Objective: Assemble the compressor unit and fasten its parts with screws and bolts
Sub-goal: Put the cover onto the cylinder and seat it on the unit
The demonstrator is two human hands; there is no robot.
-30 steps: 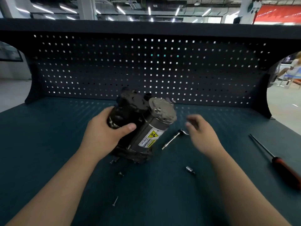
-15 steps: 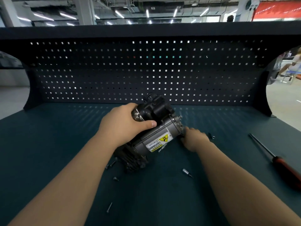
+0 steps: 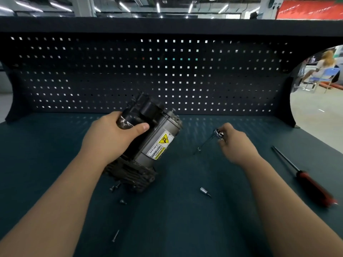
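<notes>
Two hands: left hand (image 3: 109, 140) grips the compressor (image 3: 148, 143), right hand (image 3: 235, 143) grips a ratchet (image 3: 211, 139).

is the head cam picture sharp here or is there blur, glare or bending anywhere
Head view: wide-angle bending curves the pegboard and bench edges; the right hand and the small ratchet it grips are slightly motion-blurred; the compressor label's small print is unreadable; ceiling lights and the bright opening at right are washed out; the bench top is dim, with soft shadows.
</notes>
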